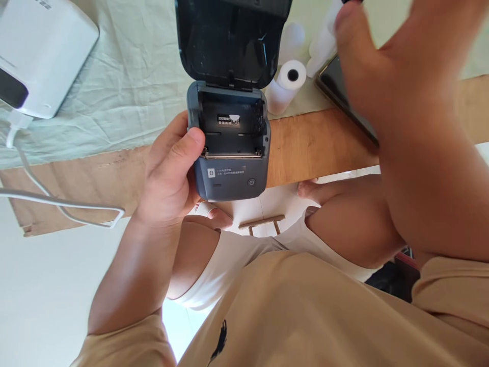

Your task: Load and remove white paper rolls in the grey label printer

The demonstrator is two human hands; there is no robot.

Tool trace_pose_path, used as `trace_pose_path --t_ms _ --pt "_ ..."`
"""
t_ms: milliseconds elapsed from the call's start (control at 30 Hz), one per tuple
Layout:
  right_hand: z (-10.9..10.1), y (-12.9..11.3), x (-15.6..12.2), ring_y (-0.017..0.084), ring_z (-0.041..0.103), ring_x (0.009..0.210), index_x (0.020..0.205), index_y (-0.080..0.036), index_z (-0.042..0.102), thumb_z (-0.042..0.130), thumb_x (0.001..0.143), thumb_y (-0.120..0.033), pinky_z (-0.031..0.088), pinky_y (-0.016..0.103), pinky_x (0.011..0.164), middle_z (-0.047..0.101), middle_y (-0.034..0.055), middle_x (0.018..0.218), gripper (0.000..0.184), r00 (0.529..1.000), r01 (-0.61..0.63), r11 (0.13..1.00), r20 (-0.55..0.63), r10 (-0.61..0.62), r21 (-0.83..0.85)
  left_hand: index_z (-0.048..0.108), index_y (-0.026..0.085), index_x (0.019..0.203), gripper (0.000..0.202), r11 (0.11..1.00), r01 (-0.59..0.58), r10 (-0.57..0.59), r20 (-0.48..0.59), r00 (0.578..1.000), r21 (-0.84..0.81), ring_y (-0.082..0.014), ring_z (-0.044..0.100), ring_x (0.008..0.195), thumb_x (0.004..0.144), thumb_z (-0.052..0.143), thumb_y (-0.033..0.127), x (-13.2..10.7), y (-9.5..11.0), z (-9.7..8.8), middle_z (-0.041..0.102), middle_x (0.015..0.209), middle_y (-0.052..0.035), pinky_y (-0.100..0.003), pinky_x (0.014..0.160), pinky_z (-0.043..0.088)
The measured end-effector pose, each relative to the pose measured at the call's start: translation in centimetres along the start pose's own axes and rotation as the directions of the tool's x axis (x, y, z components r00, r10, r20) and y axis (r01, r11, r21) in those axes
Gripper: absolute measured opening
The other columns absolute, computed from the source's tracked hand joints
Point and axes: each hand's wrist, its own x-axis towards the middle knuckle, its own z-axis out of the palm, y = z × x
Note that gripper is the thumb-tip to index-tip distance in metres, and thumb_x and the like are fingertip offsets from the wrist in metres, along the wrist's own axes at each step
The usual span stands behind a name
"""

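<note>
Dark-grey plastic forms the printer (229, 142), held over the bench (305, 150) edge, left hand (168, 165) gripping its nine o'clock side, black lid (233, 46) open toward twelve. At two o'clock stands a paper roll (280, 96); farther out, I cannot tell whether the blurred right hand (376, 66) grips anything.

Bright light leaves small glints on the open black lid (229, 46).

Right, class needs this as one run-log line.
left hand: holds open printer | right hand: near phone, grip unclear | compartment: no roll | white roll: beside printer
</note>
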Motion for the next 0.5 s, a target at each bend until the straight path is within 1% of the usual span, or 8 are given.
trace_pose_path --t_ms 33,67,133,200,267,367,433,500 --pt "0.2 0.3 0.5 0.030 0.052 0.142 0.146 -0.004 0.060 0.057 0.094 -0.041 0.042 0.042 0.121 0.058 0.0075 0.147 0.064 0.996 0.054 0.986 0.079 -0.042 -0.158 0.069 0.015 0.115 0.062 1.000 -0.011 0.011 -0.007 1.000 -0.004 -0.0156 0.070 0.058 0.082 0.081 0.065 0.0 -0.1 -0.1 0.063 0.077 -0.0009 -0.020 0.035 0.048" --pt "0.5 0.4 1.0 0.030 0.053 0.141 0.147 -0.002 0.058 0.058 0.093 -0.032 0.044 0.043 0.118 0.057 0.0115 0.147 0.061 0.987 0.095 0.967 0.148 -0.061 -0.235 0.069 0.014 0.115 0.061 1.000 -0.022 0.022 -0.012 1.000 -0.010 -0.0146 0.069 0.056 0.082 0.081 0.064 0.1 -0.1 -0.1 0.063 0.077 -0.0008 -0.020 0.034 0.048" --pt "1.0 0.5 1.5 0.027 0.055 0.136 0.144 -0.003 0.059 0.064 0.088 -0.021 0.047 0.042 0.115 0.059 0.0130 0.143 0.059 0.981 0.093 0.968 0.185 -0.050 -0.232 0.069 0.013 0.114 0.060 0.999 -0.039 0.039 -0.002 0.999 -0.014 -0.0141 0.068 0.054 0.083 0.081 0.063 0.2 -0.1 -0.1 0.064 0.077 -0.0010 -0.021 0.033 0.048" --pt "1.4 0.4 1.6 0.026 0.057 0.133 0.145 -0.007 0.058 0.065 0.086 -0.019 0.047 0.042 0.115 0.060 0.0111 0.142 0.061 0.983 0.078 0.973 0.177 -0.039 -0.218 0.069 0.012 0.115 0.060 0.999 -0.049 0.049 0.009 0.999 -0.010 -0.0150 0.068 0.054 0.084 0.080 0.063 0.2 -0.1 0.0 0.065 0.077 -0.0017 -0.021 0.032 0.047" --pt "1.5 0.3 1.5 0.025 0.058 0.134 0.146 -0.008 0.058 0.061 0.084 -0.014 0.046 0.041 0.116 0.061 0.0100 0.143 0.062 0.984 0.080 0.975 0.172 -0.044 -0.206 0.070 0.012 0.115 0.062 0.999 -0.052 0.052 -0.001 0.999 -0.002 -0.0158 0.069 0.055 0.082 0.081 0.064 0.2 -0.1 0.1 0.067 0.079 -0.0025 -0.021 0.031 0.046" --pt "1.6 0.4 1.5 0.024 0.060 0.132 0.145 -0.006 0.058 0.051 0.078 -0.004 0.045 0.038 0.112 0.062 0.0104 0.141 0.068 0.981 0.098 0.969 0.186 -0.055 -0.228 0.071 0.012 0.116 0.065 1.000 -0.018 0.018 -0.040 0.999 0.001 -0.0161 0.068 0.056 0.079 0.083 0.064 0.2 0.1 0.1 0.070 0.086 -0.0047 -0.024 0.031 0.045" --pt "1.7 0.4 1.5 0.023 0.060 0.128 0.144 -0.007 0.060 0.050 0.079 -0.004 0.044 0.037 0.110 0.063 0.0104 0.138 0.066 0.979 0.100 0.963 0.200 -0.049 -0.252 0.072 0.012 0.115 0.069 1.000 -0.006 0.005 -0.058 0.998 -0.006 -0.0167 0.068 0.057 0.074 0.086 0.065 0.4 0.1 0.1 0.074 0.092 -0.0079 -0.026 0.031 0.046" --pt "1.8 0.3 1.5 0.022 0.057 0.129 0.143 -0.008 0.061 0.055 0.085 -0.011 0.043 0.036 0.110 0.062 0.0106 0.138 0.058 0.976 0.095 0.966 0.211 -0.043 -0.242 0.072 0.011 0.117 0.073 1.000 0.005 -0.006 -0.067 0.998 -0.005 -0.0204 0.071 0.062 0.070 0.089 0.066 0.5 0.0 0.0 0.076 0.097 -0.0109 -0.028 0.031 0.046"
